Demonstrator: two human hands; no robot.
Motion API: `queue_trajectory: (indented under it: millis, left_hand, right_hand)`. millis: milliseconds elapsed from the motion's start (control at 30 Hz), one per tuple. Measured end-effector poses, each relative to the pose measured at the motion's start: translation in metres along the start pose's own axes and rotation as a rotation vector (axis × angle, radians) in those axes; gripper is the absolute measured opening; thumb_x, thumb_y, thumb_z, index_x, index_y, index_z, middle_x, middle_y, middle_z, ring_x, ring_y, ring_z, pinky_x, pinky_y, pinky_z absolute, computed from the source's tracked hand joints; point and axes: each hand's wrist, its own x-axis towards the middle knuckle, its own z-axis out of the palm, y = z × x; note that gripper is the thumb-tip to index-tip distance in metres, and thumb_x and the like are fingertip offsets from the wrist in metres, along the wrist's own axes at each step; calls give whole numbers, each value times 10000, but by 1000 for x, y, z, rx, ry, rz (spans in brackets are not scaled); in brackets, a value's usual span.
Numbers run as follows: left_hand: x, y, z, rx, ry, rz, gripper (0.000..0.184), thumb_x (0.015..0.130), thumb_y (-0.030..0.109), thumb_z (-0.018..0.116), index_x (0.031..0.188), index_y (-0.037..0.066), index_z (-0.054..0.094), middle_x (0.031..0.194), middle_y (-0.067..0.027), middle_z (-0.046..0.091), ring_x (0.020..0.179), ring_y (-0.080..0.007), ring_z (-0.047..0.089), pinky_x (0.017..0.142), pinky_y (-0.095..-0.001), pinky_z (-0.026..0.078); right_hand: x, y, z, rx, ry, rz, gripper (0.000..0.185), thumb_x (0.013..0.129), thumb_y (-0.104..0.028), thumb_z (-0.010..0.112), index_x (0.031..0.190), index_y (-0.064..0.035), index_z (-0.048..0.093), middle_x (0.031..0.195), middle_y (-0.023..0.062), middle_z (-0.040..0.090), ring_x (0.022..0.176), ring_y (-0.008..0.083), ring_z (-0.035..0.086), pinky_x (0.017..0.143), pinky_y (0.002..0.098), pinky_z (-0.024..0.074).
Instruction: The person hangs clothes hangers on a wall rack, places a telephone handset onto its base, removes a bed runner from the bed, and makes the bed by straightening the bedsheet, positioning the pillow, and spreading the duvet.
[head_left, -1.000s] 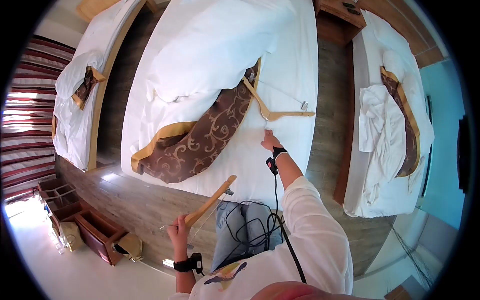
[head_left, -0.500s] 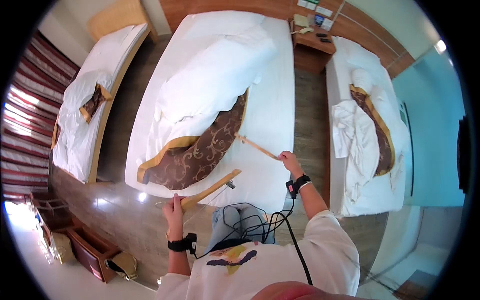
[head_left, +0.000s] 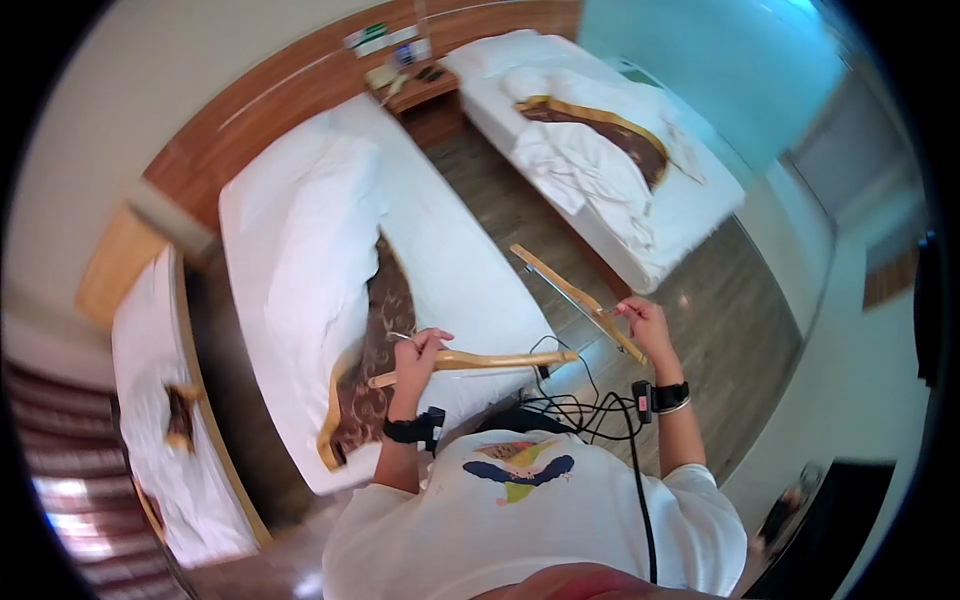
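Left: low bed (head_left: 455, 240), white-sheeted, brown-and-gold patterned cloth (head_left: 392, 300) across it. Bare left hand (head_left: 418, 360), fingers closed around a long pale-wood hanger (head_left: 500, 361), near level above the bed's foot. Rightward: tilted pale-wood hanger with metal bar (head_left: 548, 273), pinched by its hook end in the bare right hand (head_left: 645, 325). Best kept apart, clear of the thin looped black cable (head_left: 642, 480).

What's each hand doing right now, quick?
Left hand: closed, holding a wooden hanger.
Right hand: closed, holding a second wooden hanger.
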Motion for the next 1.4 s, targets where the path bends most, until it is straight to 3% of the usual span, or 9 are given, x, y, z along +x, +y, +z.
queue_trajectory:
  millis: [133, 200, 300, 367, 467, 567, 700, 1100, 1400]
  left_hand:
    - [42, 31, 55, -51, -408, 254, 268, 844, 191, 385, 999, 25, 527, 925, -91, 558, 729, -147, 531, 618, -252, 408]
    - [54, 57, 93, 200, -501, 609, 321, 847, 208, 357, 1130, 79, 431, 1171, -96, 422, 911, -257, 509, 718, -299, 408]
    - [60, 85, 138, 260, -720, 507, 376, 844, 244, 346, 1199, 121, 347, 1228, -108, 349, 956, -332, 461, 753, -334, 398]
    - [62, 86, 174, 236, -790, 608, 404, 842, 279, 345, 1215, 125, 316, 1211, -124, 368, 947, -345, 459, 746, -355, 399]
    - [63, 84, 226, 351, -1014, 503, 393, 843, 295, 352, 1185, 101, 354, 1038, -175, 493, 889, -338, 491, 722, -367, 405]
    - [63, 81, 275, 272, -1031, 648, 370, 843, 299, 357, 1144, 89, 403, 946, -176, 526, 857, -338, 502, 702, -373, 406]
    - [64, 103, 320, 324, -1180, 576, 351, 821, 322, 412, 1057, 66, 461, 910, -174, 531, 814, -329, 513, 669, -374, 407]
    - [85, 116, 446, 340, -1049, 603, 302, 770, 309, 502, 921, 48, 517, 774, -150, 554, 711, -320, 534, 600, -368, 414]
    - [156, 146, 558, 255, -1258, 695, 279, 766, 283, 512, 881, 30, 528, 772, -156, 549, 711, -315, 534, 597, -360, 410]
  right_hand:
    - [-40, -11, -19, -149, 224, -181, 130, 728, -151, 541, 703, -27, 569, 651, 105, 533, 573, 244, 500, 504, 296, 375]
    - [-55, -19, -30, -236, 297, -184, 117, 718, -150, 545, 697, -36, 566, 659, 109, 525, 595, 257, 503, 509, 301, 377]
    - [-72, -21, -34, -299, 372, -238, 90, 705, -141, 544, 698, -54, 562, 665, 103, 515, 612, 279, 501, 513, 320, 383]
    - [-81, -17, -42, -367, 358, -275, 78, 706, -119, 550, 715, -42, 552, 647, 92, 501, 577, 258, 483, 500, 305, 372]
    - [-90, -5, -60, -341, 416, -267, 59, 697, -117, 550, 718, -62, 554, 644, 77, 500, 592, 253, 494, 506, 305, 378]
    - [-98, 19, -86, -375, 480, -261, 53, 689, -113, 551, 719, -69, 551, 645, 72, 502, 594, 250, 498, 500, 302, 378]
    - [-102, 50, -118, -368, 553, -231, 52, 699, -119, 547, 708, -68, 552, 636, 74, 503, 578, 245, 501, 488, 304, 381]
    - [-84, 116, -190, -387, 862, -123, 105, 711, -173, 555, 708, -68, 563, 642, 70, 529, 561, 249, 517, 472, 314, 402]
    - [-30, 163, -284, -467, 837, -149, 53, 714, -116, 543, 732, -66, 551, 651, 67, 528, 575, 243, 514, 476, 302, 391]
